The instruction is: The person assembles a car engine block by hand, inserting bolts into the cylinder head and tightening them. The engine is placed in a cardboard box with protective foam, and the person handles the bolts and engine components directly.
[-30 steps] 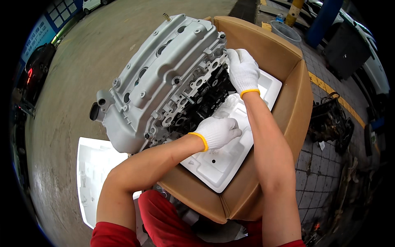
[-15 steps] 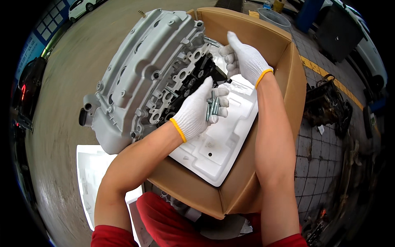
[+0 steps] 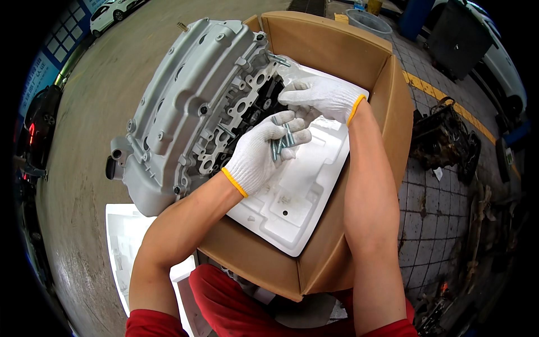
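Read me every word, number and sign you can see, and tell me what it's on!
Blue sign: pale writing, too small and blurred to read out.
White car: too small to tell if there's any.
Engine, studs, box: none that I can read.

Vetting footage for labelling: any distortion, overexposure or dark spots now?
Head view: fisheye bends edges of the carton, black fills both side rims; head view: lower-left white foam looks nearly washed out; head view: black engine parts lose detail, metal studs in the left hand are distinguishable.
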`<state>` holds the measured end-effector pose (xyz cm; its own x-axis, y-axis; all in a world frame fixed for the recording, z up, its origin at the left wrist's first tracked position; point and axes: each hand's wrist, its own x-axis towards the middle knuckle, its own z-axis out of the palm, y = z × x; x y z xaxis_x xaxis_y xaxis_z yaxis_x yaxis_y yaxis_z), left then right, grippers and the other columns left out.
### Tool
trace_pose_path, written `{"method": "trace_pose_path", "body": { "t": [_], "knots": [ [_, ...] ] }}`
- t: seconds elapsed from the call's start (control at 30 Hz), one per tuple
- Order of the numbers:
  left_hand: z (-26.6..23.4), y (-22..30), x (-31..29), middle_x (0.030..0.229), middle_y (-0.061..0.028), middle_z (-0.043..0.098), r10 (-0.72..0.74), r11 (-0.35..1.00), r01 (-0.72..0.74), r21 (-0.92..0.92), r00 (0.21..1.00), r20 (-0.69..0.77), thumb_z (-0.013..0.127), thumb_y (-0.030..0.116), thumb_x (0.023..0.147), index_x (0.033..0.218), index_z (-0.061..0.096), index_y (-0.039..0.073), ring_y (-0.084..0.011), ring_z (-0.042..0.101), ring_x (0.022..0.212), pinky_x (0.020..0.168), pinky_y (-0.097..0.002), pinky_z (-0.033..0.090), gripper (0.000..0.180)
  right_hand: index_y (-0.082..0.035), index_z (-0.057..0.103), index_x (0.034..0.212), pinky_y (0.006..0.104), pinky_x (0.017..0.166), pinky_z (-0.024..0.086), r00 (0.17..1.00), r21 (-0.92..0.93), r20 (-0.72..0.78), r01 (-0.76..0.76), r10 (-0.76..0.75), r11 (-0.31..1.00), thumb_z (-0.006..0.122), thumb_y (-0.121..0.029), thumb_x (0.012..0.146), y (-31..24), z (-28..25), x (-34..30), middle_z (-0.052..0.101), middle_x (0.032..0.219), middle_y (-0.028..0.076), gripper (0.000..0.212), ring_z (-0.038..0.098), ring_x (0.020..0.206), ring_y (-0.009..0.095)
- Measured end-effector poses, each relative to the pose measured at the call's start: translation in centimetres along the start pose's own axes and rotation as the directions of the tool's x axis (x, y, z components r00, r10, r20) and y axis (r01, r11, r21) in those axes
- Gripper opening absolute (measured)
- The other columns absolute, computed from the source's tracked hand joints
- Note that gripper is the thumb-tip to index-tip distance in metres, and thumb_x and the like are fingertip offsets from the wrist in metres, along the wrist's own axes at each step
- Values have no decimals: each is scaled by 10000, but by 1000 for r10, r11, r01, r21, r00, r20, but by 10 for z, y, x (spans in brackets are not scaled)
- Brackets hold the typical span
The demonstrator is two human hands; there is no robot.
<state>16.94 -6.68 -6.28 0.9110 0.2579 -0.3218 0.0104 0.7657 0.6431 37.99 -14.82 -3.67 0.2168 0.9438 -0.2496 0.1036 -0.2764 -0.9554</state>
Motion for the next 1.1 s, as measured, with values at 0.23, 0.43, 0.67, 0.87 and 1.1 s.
{"method": "trace_pose_path", "body": {
  "t": [0.23,0.43,0.67,0.87,1.1],
  "knots": [
    [-4,-3,4,1235,-37,672,66,996,-66,57,998,8,480,49,1066,1426,527,57,-171,737,1113,630,-177,548,364,-11,689,1291,350,869,615,994,81,106,-24,16,996,741,-329,1020,0,-1,-3,702,1148,80,422,700,990,169],
    [-10,-4,11,1131,-25,711,169,982,-171,84,985,36,582,64,1081,1292,607,61,-94,729,959,630,-181,551,212,-9,608,1412,306,789,635,975,-154,174,-109,136,982,828,-392,910,-10,12,-14,708,1152,104,669,721,945,165],
    [-8,-5,7,1125,-9,737,267,933,-232,276,959,-99,685,166,1085,1250,623,112,-58,657,810,619,-194,523,184,-24,747,1095,280,655,641,910,-97,365,-174,198,980,788,-190,915,1,18,-1,734,880,66,249,713,683,139],
    [-10,-13,10,1103,13,707,318,899,-218,381,921,-223,708,189,1077,1265,612,117,-61,650,841,638,-200,506,222,27,717,1155,315,629,649,920,-98,292,-245,263,965,728,-140,969,-1,17,-4,748,887,100,251,734,663,177],
    [-18,-20,12,1173,5,694,336,886,-213,411,907,-254,688,159,1085,1274,599,108,-59,621,861,642,-208,478,216,57,705,1203,357,716,665,933,-85,252,-242,256,967,753,-196,967,-2,10,-1,744,933,154,349,731,718,223]
  ]
}}
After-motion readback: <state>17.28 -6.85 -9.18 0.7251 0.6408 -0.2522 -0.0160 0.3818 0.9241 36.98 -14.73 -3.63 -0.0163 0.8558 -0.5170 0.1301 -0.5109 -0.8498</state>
